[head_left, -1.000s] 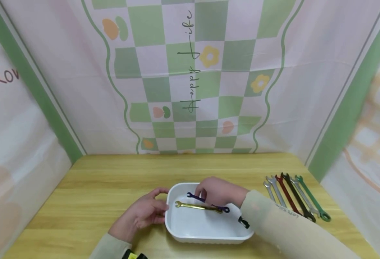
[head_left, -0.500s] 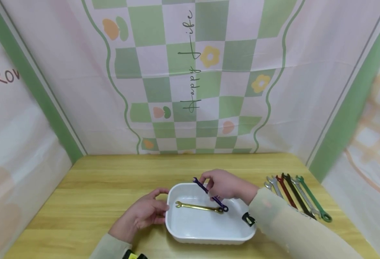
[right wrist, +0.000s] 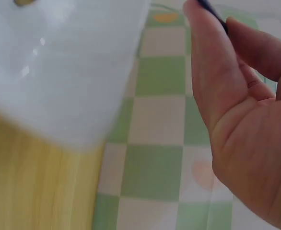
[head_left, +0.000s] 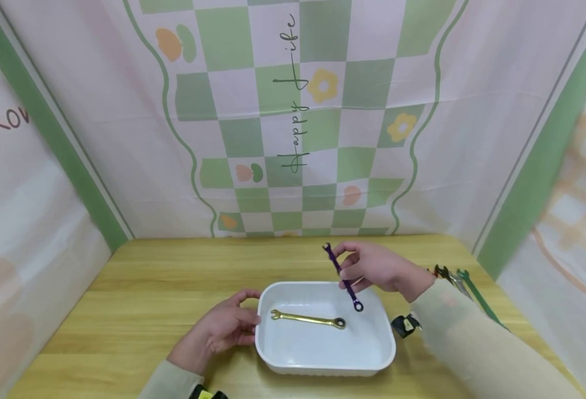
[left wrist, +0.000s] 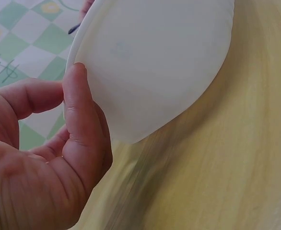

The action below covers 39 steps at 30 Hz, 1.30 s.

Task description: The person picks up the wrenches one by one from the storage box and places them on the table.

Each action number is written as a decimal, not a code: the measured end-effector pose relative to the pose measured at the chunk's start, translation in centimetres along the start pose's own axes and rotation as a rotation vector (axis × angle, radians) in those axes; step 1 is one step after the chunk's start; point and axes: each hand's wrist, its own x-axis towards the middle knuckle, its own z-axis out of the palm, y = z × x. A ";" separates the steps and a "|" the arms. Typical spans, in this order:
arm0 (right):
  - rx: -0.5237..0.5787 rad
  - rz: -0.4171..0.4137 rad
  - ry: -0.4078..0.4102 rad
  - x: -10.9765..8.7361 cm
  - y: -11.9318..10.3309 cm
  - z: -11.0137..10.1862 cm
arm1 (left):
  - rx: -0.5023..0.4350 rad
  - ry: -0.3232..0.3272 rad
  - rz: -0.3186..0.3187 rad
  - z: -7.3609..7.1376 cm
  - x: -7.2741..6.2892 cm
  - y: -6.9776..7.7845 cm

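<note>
A purple combination wrench (head_left: 344, 280) is pinched between the thumb and fingers of my right hand (head_left: 372, 267). It hangs tilted above the back right part of a white baking dish (head_left: 322, 360), ring end down. Flat on the dish's floor lies a gold combination wrench (head_left: 307, 318). My left hand (head_left: 228, 321) holds the dish at its left side; the left wrist view has the thumb (left wrist: 77, 91) against the outer wall near the rim. In the right wrist view only a dark piece of the purple wrench (right wrist: 212, 12) shows past the fingers.
More wrenches lie side by side at the table's right, among them a green one (head_left: 479, 296) and a black one (head_left: 442, 271); my right sleeve (head_left: 477, 338) covers most of them. A printed curtain (head_left: 297, 138) hangs behind the wooden table (head_left: 198, 271).
My right hand has lifted the purple wrench off the gold one, out of the dish, moving up and to the right. The left hand and the dish have stayed put.
</note>
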 end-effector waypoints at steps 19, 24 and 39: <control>0.165 0.050 0.188 -4.2 7.4 -7.6 | -0.016 -0.011 0.001 0.1 0.1 0.0; 0.047 0.119 0.258 -4.8 9.2 -7.6 | -0.015 -0.006 -0.002 0.1 0.1 0.0; -0.550 0.157 0.415 -4.8 10.1 -5.8 | -0.004 -0.006 -0.002 0.1 0.0 0.2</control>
